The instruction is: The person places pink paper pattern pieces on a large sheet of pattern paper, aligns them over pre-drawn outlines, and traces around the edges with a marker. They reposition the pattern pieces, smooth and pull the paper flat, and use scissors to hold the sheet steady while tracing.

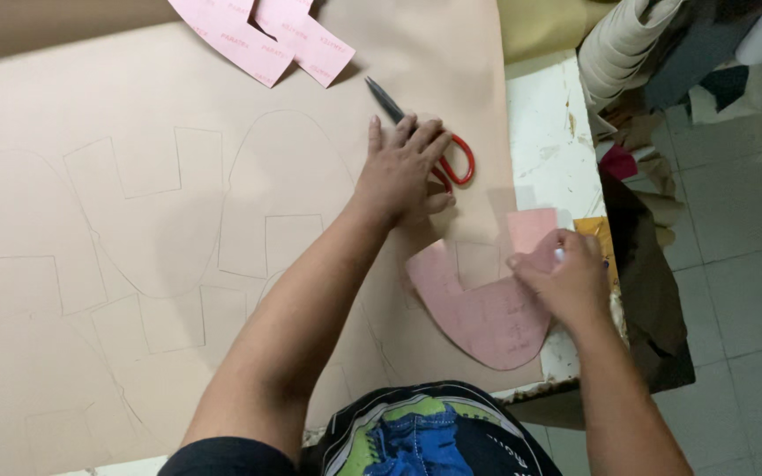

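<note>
While your right hand [566,278] pins the pink U-shaped pattern [487,308] against the tan sheet [222,220], the pattern lies at the sheet's near right corner, close to the table [549,132] edge, and that is where trouble could start. Your right fingers [531,262] are curled closed around something small and pale at the pattern's upper right arm; it may be a marking tool, though I cannot tell for sure. If that grip presses only on one arm of the pattern, the rounded toe end could pivot, and any line drawn round it would drift off true.

Your left hand [403,172] lies flat with fingers spread open, palm down on the sheet just above the pattern, holding nothing. It rests partly over the red-handled scissors [447,154], whose blades point up and away toward the left. A careless slide of that palm could nudge the scissors or catch a finger on the blades.

Faint outlines of earlier shapes already crowd the sheet to the left, so a shifted pattern could overlap one of them and waste material. Because the corner of the sheet reaches the table edge, a tug might pull it over the side. Two more pink pattern pieces [262,35] lie at the far edge, well apart from your hands. Stacked rolls [619,53] stand off to the right beyond the table.
</note>
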Available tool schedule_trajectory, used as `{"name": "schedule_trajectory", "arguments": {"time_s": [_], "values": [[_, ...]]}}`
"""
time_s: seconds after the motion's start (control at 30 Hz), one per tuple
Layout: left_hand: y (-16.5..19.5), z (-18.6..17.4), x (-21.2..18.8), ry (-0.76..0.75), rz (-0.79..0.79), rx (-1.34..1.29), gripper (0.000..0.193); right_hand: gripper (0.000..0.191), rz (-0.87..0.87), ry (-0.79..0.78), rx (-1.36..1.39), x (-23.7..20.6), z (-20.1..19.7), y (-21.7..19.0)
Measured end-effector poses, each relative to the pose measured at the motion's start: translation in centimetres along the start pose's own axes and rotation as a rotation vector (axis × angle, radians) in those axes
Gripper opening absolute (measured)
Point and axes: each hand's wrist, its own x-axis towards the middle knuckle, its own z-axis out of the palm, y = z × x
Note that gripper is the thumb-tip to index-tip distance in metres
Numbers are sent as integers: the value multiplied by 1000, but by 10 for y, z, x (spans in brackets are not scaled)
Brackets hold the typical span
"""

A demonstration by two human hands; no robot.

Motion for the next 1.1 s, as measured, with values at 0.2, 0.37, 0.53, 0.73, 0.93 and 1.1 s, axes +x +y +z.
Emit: {"name": "schedule_trajectory", "arguments": {"time_s": [0.2,0.37,0.53,0.73,0.93,1.1], "values": [[-18,4,-84,68,-92,-30,92,55,-108,228,482,32,-38,13],[-12,6,-171,185,-192,-73,83,47,-243,212,413,84,-18,-29],[-19,17,-181,215,-341,-145,59,70,-318,210,123,127,10,-89],[-45,19,-97,299,-263,-152,81,92,-346,218,5,138,30,-122],[-49,10,-73,172,-339,-203,84,68,-375,236,87,138,28,-108],[-48,12,-75,233,-352,-229,87,45,-222,50,319,132,18,-95]]}}
